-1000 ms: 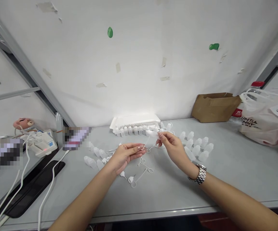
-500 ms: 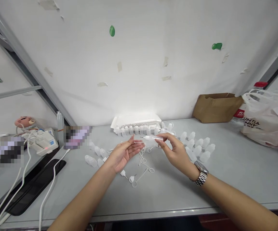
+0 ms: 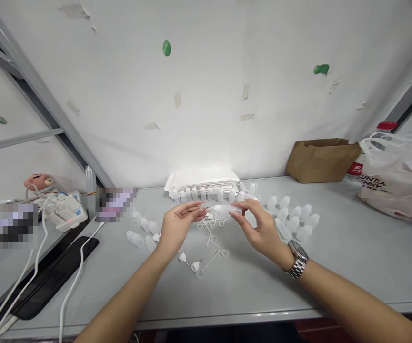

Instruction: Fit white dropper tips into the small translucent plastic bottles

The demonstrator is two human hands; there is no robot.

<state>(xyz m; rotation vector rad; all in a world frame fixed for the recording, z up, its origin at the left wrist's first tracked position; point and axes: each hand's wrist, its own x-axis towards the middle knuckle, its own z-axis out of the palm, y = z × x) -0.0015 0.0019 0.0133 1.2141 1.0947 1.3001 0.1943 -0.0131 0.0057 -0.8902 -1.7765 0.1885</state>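
Observation:
My right hand (image 3: 259, 228) pinches a translucent needle-tip squeeze bottle (image 3: 223, 210) between thumb and fingers. It lies sideways, and its thin metal needle points left toward my left hand (image 3: 179, 224). The fingertips of that hand are closed around the needle's end; what they pinch is too small to make out. Below the hands lie several white ring-ended plastic strips (image 3: 212, 238) and loose white needle caps (image 3: 195, 266). Bottles with needle caps stand in a row (image 3: 209, 193) behind, before a white tray (image 3: 202, 177).
Uncapped bottles stand at right (image 3: 293, 224) and left (image 3: 145, 225). A cardboard box (image 3: 322, 162) and a plastic bag (image 3: 391, 181) sit at the back right. At left are a black phone-like slab (image 3: 54, 281), white cables (image 3: 73, 276) and a power strip (image 3: 66, 212).
My left hand has turned and its spread fingers have closed into a pinch at the needle's tip. The bottle in my right hand has lowered slightly.

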